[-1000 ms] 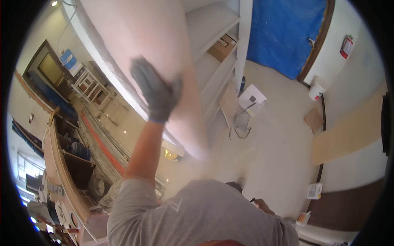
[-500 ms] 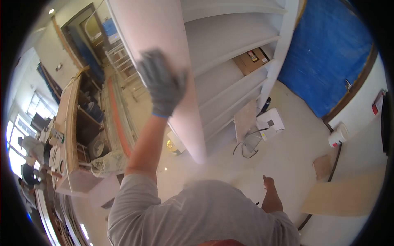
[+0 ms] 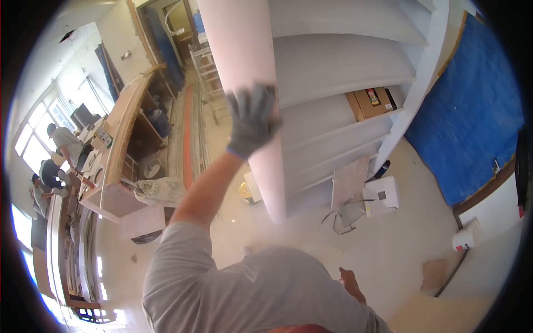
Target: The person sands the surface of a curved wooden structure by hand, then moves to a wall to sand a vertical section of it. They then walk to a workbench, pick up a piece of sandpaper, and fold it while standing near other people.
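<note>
So the pale pink panel [image 3: 241,47] is at twelve o'clock, long axis running roughly twelve to six. Gloved left hand [image 3: 252,125] is way nearer, fingers spread, looks palm-on, gripping nothing. Right hand [image 3: 351,282] is well apart, panel toward its eleven, fingers partly bent; can't tell if it's holding anything.

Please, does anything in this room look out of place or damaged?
Mildly odd: a board leans askew by the shelves, with a white box beside it on the floor. The left hand is gloved while the right hand looks bare. I see no clear spill or damage.
</note>
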A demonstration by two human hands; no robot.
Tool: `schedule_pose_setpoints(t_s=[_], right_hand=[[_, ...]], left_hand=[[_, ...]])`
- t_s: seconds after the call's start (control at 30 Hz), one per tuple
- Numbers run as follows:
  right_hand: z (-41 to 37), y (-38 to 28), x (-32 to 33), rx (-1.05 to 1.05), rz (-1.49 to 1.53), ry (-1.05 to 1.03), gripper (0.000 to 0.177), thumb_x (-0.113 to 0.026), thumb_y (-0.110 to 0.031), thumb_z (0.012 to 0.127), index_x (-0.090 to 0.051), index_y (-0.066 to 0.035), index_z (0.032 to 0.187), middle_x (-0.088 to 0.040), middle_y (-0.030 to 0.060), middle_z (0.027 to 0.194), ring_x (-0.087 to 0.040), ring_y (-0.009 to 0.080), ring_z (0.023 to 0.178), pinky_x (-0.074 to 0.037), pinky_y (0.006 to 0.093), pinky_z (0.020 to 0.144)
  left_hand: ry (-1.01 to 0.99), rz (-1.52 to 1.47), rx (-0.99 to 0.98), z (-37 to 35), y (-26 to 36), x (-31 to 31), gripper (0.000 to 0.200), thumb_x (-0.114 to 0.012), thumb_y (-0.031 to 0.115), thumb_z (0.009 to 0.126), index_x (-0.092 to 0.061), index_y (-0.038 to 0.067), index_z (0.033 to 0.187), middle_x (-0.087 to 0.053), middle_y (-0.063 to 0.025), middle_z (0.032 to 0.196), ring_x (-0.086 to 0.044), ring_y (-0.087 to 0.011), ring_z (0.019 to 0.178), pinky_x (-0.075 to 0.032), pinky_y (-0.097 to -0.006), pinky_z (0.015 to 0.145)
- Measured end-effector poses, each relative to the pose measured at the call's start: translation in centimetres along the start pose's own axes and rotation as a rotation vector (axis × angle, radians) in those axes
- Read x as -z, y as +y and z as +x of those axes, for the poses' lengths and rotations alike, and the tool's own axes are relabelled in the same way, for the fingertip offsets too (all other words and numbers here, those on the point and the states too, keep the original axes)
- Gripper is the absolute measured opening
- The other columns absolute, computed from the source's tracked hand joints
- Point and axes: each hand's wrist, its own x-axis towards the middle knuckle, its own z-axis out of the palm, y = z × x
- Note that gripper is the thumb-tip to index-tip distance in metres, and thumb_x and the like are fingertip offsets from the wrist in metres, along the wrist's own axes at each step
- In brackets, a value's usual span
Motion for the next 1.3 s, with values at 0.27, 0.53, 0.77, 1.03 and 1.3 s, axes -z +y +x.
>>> schedule_pose_setpoints(t_s=[0.27,0.53,0.77,1.03,1.3], right_hand=[[-6.2,4.1,0.5,0.015,-0.072,-0.032,0.036,-0.057,-0.016,0.095,-0.059,0.003,0.126,-0.067,0.0266,0.088,-0.068,0.0384,0.086,-0.055,0.0441,0.077],[-3.9,0.0,1.7,-0.287,0.408,-0.03,0.067,-0.06,-0.044,0.097,-0.044,0.006,0.138,-0.055,0.0253,0.129,-0.057,0.047,0.117,-0.047,0.0638,0.089],[-3.9,0.2,3.4,-0.282,0.283,-0.117,0.066,-0.059,-0.042,0.097,-0.045,0.007,0.139,-0.055,0.0261,0.13,-0.059,0.0427,0.113,-0.049,0.06,0.092],[-3.6,-5.5,5.2,-0.26,0.16,0.008,0.065,-0.061,-0.044,0.095,-0.049,0.006,0.135,-0.059,0.0212,0.125,-0.061,0.0384,0.108,-0.053,0.0561,0.083],[-0.5,-4.2,4.4,-0.258,0.223,-0.011,0.056,-0.063,-0.045,0.093,-0.059,0.002,0.122,-0.062,0.0184,0.108,-0.064,0.0346,0.096,-0.053,0.0504,0.076]], left_hand=[[0.313,0.117,0.003,10.0,-4.1,4.6,0.082,-0.065,0.051,0.083,-0.036,0.011,0.15,-0.031,-0.018,0.152,-0.03,-0.0552,0.13,-0.018,-0.0735,0.108],[0.147,-0.04,-0.107,-4.1,0.2,-4.0,0.083,-0.068,0.051,0.078,-0.04,0.013,0.147,-0.03,-0.0184,0.148,-0.031,-0.0539,0.124,-0.019,-0.0815,0.101],[0.415,-0.175,0.144,9.8,-4.9,4.1,0.09,-0.065,0.051,0.087,-0.029,-0.003,0.149,-0.028,-0.0327,0.151,-0.026,-0.0598,0.136,-0.024,-0.0669,0.111],[0.011,-0.298,0.27,-8.1,3.4,-5.4,0.097,-0.065,0.043,0.087,-0.016,-0.015,0.148,-0.019,-0.0391,0.152,-0.018,-0.0626,0.14,-0.017,-0.0723,0.112],[0.423,-0.475,0.367,6.2,-4.8,0.9,0.101,-0.066,0.048,0.088,-0.018,-0.021,0.144,-0.024,-0.0425,0.149,-0.025,-0.0546,0.141,-0.025,-0.0509,0.118]])
